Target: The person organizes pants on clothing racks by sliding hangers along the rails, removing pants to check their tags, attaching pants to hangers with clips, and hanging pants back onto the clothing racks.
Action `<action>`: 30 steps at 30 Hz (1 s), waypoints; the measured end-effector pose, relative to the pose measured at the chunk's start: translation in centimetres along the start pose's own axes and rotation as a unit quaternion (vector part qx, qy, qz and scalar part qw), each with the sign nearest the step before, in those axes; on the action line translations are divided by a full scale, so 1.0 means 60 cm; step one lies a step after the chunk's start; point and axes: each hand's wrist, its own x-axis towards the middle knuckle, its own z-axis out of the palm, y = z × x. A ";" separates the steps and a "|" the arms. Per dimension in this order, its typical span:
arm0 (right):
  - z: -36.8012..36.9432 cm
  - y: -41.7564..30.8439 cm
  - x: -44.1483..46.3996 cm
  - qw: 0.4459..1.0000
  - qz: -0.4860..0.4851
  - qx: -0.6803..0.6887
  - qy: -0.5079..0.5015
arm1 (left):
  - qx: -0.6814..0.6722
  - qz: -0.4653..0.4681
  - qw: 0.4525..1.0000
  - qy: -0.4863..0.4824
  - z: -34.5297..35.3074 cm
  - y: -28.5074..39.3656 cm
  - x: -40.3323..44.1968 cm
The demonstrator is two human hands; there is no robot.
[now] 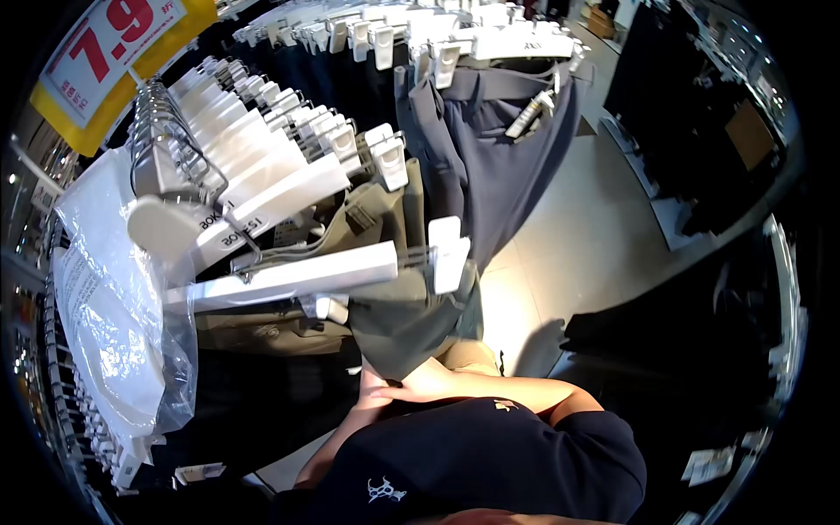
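Olive-green trousers (407, 319) hang from a white clip hanger (297, 276) in front of me. My left hand (372, 382) is under their lower part, right against the cloth. From the other side my right hand (424, 382) meets it, the wrists close together. Cloth covers most of the fingers of both hands, so their grip does not show. Just behind hang more olive trousers (385, 206) on white hangers (289, 188) with lettering. Dark grey trousers (499, 131) with a tag hang further back.
A metal rail (162, 131) packed with hangers runs away at left. Clear plastic packaging (114, 306) hangs beside it, under a yellow-edged price sign (114, 61). Dark clothing (691, 114) lines the right side. Tiled floor (577, 210) shows between the racks.
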 end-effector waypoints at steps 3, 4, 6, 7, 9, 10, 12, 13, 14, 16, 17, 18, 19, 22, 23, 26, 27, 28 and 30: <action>-0.046 0.028 0.011 0.994 -0.106 0.017 -0.036 | -0.007 0.059 0.992 0.110 0.021 0.000 0.035; -0.057 0.055 0.008 0.992 -0.118 0.004 -0.053 | -0.030 0.019 0.989 0.144 0.028 0.001 0.040; -0.108 0.086 0.014 0.982 -0.028 0.008 -0.185 | -0.090 -0.036 0.959 0.265 0.040 -0.003 0.047; -0.152 0.073 0.019 0.979 -0.015 -0.027 -0.202 | -0.191 -0.021 0.915 0.355 0.049 0.028 0.055; -0.217 0.070 0.037 0.953 0.083 -0.059 -0.287 | -0.272 -0.160 0.846 0.429 0.056 0.090 0.039; -0.224 0.103 0.029 0.972 0.065 -0.012 -0.227 | -0.256 -0.161 0.839 0.451 0.063 0.103 0.038; -0.247 0.144 0.038 0.986 0.049 0.047 -0.150 | -0.187 -0.144 0.837 0.494 0.078 0.085 0.031; -0.255 0.159 0.042 0.993 0.023 0.077 -0.090 | -0.112 -0.153 0.821 0.539 0.077 0.102 0.039; -0.268 0.165 0.052 0.992 0.028 0.088 -0.090 | -0.035 -0.170 0.795 0.581 0.076 0.119 0.047; -0.283 0.177 0.076 0.991 0.013 0.104 -0.078 | -0.017 -0.235 0.733 0.639 0.081 0.142 0.045; -0.288 0.180 0.088 0.989 0.009 0.114 -0.089 | -0.022 -0.192 0.765 0.614 0.100 0.194 0.038; -0.288 0.180 0.100 0.990 -0.014 0.116 -0.082 | -0.069 -0.131 0.764 0.628 0.110 0.209 0.030; -0.283 0.177 0.112 0.989 -0.036 0.120 -0.073 | -0.117 -0.067 0.759 0.637 0.119 0.224 0.022; -0.262 0.166 0.147 0.981 -0.021 0.136 -0.135 | -0.165 -0.007 0.744 0.648 0.135 0.243 0.001; -0.238 0.183 0.156 0.975 -0.003 0.143 -0.171 | -0.160 -0.027 0.737 0.656 0.140 0.237 -0.009; -0.232 0.203 0.194 0.969 0.014 0.171 -0.175 | -0.179 -0.066 0.702 0.686 0.149 0.203 -0.041; -0.222 0.223 0.203 0.973 -0.040 0.184 -0.133 | -0.178 -0.067 0.696 0.692 0.154 0.197 -0.049; -0.242 0.217 0.216 0.973 0.025 0.153 -0.168 | -0.185 -0.074 0.705 0.680 0.161 0.191 -0.057; -0.248 0.245 0.228 0.974 0.100 0.121 -0.166 | -0.199 -0.084 0.719 0.661 0.171 0.177 -0.079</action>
